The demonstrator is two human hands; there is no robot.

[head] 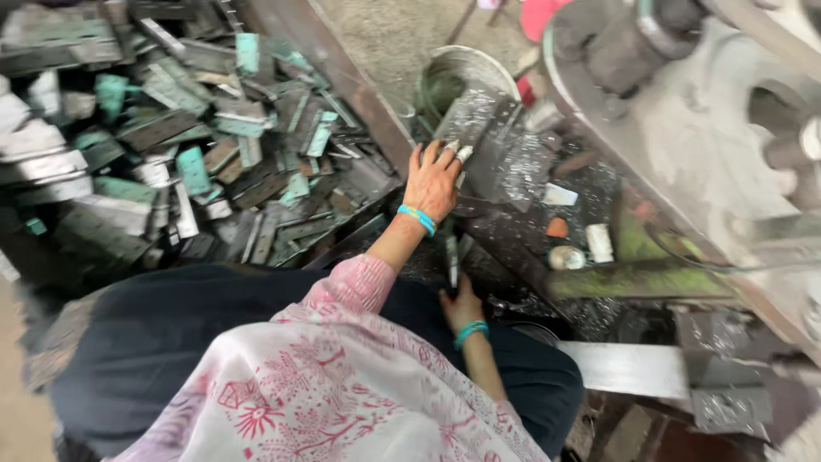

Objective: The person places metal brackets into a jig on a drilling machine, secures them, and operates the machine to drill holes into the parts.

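Head view: a person seated at a metalworking machine (684,145) reaches the left hand (432,181) forward, fingers spread and resting on a flat grey metal plate (492,141) that lies tilted beside a round metal bucket (466,73). The right hand (462,308), closer to the body, is closed around a narrow dark metal strip (451,261), its long axis pointing away from the person, toward the plate. Both wrists carry turquoise bangles (417,218). To the left, a bin holds a heap of grey and green metal offcuts (171,145). Metal shavings cover the machine bed.
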